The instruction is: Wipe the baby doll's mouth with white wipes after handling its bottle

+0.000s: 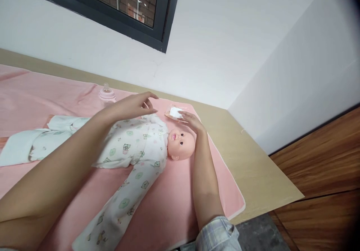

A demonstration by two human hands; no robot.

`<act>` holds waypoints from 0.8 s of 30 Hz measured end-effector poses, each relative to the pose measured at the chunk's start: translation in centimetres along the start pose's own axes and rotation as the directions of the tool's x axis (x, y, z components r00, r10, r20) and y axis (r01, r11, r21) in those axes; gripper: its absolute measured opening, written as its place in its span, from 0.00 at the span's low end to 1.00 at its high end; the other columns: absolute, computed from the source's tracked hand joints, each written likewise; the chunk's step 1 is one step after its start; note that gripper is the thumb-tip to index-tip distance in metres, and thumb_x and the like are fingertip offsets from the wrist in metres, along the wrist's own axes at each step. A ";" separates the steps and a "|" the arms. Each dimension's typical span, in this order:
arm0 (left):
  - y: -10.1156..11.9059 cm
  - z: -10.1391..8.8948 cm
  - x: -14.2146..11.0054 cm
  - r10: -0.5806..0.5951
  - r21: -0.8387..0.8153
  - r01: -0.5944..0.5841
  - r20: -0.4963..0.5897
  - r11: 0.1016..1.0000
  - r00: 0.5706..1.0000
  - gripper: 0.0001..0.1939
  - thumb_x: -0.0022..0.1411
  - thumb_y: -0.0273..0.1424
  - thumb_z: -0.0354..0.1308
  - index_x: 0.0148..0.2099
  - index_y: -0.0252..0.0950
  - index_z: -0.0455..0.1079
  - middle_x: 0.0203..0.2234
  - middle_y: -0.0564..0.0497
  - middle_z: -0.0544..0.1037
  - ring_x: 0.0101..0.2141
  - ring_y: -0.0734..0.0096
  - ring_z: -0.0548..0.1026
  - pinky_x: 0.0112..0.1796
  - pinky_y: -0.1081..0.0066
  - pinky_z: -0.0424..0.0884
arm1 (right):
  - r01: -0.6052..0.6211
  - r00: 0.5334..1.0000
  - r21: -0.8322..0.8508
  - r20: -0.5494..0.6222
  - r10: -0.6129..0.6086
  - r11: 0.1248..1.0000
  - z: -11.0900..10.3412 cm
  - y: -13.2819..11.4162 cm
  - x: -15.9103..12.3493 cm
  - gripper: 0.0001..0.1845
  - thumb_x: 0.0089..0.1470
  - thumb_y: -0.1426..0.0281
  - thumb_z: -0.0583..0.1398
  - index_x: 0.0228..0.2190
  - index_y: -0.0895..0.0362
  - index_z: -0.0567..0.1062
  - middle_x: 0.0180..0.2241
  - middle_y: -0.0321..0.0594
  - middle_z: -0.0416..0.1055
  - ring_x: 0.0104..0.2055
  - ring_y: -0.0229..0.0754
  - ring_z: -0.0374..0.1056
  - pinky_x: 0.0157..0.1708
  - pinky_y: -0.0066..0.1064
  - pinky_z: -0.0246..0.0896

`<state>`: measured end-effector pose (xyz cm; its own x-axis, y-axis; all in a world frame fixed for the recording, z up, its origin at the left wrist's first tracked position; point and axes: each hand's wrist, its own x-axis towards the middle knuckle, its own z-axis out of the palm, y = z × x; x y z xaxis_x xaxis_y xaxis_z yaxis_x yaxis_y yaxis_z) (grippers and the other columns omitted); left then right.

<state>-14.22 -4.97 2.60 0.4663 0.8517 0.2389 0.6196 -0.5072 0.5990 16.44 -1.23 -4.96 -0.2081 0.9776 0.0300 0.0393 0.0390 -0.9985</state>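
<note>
A baby doll point(181, 144) lies face up on a pink blanket point(165, 194), dressed in white clothes point(126, 142) with small green and brown animal prints. My left hand point(142, 104) hovers over the doll's chest and far shoulder, fingers bent and apart, with nothing in it. Past the doll's head, my right hand point(192, 120) reaches to a small pack point(168, 114) with a white square piece point(176, 112) on top. Its outstretched fingertips meet the edge of the white piece; whether it is a tissue or a lid I cannot tell. My right forearm passes beside the doll's head.
A pink baby bottle point(107, 94) stands on the blanket behind my left wrist. The tan tabletop point(239, 150) shows around the blanket, with a white wall point(208, 48) and a dark window frame point(161, 22) behind. Wood-grained panels point(323, 161) stand at the right.
</note>
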 end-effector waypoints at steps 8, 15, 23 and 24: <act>-4.4 -6.1 -1.1 -0.203 0.021 0.227 -0.376 0.974 0.904 0.20 0.63 0.41 0.58 0.54 0.39 0.71 0.40 0.49 0.77 0.39 0.60 0.75 0.37 0.67 0.66 | -0.216 0.974 0.134 -0.037 0.223 0.967 0.1 3.8 0.9 0.23 0.57 0.71 0.62 0.55 0.55 0.70 0.47 0.44 0.76 0.44 0.39 0.76 0.59 0.40 0.64; -5.7 -6.4 -1.2 -0.314 0.051 0.378 -0.459 0.925 0.831 0.16 0.62 0.41 0.59 0.48 0.39 0.73 0.38 0.53 0.76 0.37 0.64 0.73 0.32 0.71 0.62 | -0.197 0.978 0.146 -0.042 0.205 0.970 -0.9 3.8 -0.2 0.27 0.54 0.69 0.64 0.56 0.53 0.70 0.48 0.42 0.76 0.47 0.41 0.75 0.62 0.43 0.62; -7.8 -7.1 -1.7 -0.429 0.021 0.521 -0.538 0.853 0.726 0.32 0.58 0.46 0.62 0.58 0.33 0.62 0.41 0.50 0.72 0.35 0.64 0.68 0.30 0.70 0.61 | -0.071 0.995 0.111 -0.065 0.078 0.991 -2.9 2.5 -1.2 0.21 0.51 0.65 0.65 0.48 0.54 0.74 0.49 0.43 0.74 0.46 0.44 0.75 0.56 0.42 0.66; -8.4 -7.1 -1.7 -0.440 0.019 0.532 -0.537 0.847 0.720 0.36 0.58 0.48 0.62 0.61 0.32 0.59 0.43 0.48 0.71 0.36 0.62 0.68 0.32 0.69 0.63 | -0.009 0.992 0.082 -0.121 0.019 0.997 -3.1 2.2 -1.2 0.20 0.51 0.64 0.64 0.47 0.54 0.74 0.50 0.43 0.74 0.45 0.43 0.75 0.55 0.42 0.66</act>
<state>-24.67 -1.21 2.58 -0.2762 0.9067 0.3188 0.7846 0.0211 0.6196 19.77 -1.68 -7.09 -0.0873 0.9961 0.0164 -0.0393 0.0130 -0.9991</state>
